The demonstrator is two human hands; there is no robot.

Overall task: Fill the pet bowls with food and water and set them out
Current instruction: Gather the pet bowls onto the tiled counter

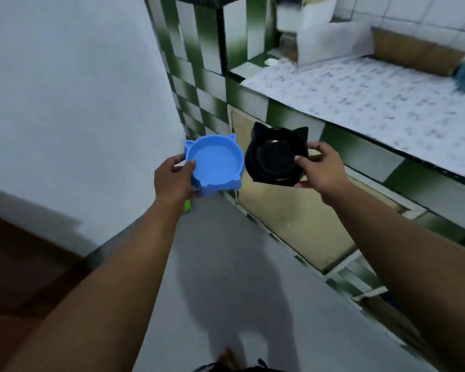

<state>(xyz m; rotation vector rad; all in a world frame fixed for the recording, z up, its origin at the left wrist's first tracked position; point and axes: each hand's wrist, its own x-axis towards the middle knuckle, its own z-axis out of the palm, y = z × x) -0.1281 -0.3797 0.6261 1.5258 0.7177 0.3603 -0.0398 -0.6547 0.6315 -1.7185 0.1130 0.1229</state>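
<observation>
My left hand (173,178) grips a blue pet bowl (215,162) with cat ears by its left rim, thumb over the edge. My right hand (320,169) holds a black cat-eared pet bowl (275,157) by its right rim, thumb on top and fingers underneath. Both bowls are held in the air side by side, nearly touching, above the grey floor. The blue bowl looks empty. The black bowl's inside is dark and I see nothing in it.
A green-and-white tiled counter (387,103) with a patterned covering runs along the right, with pale cabinet doors (293,210) below. A white container (330,41) and a brown box (416,52) stand at the back. A white wall (65,103) is on the left.
</observation>
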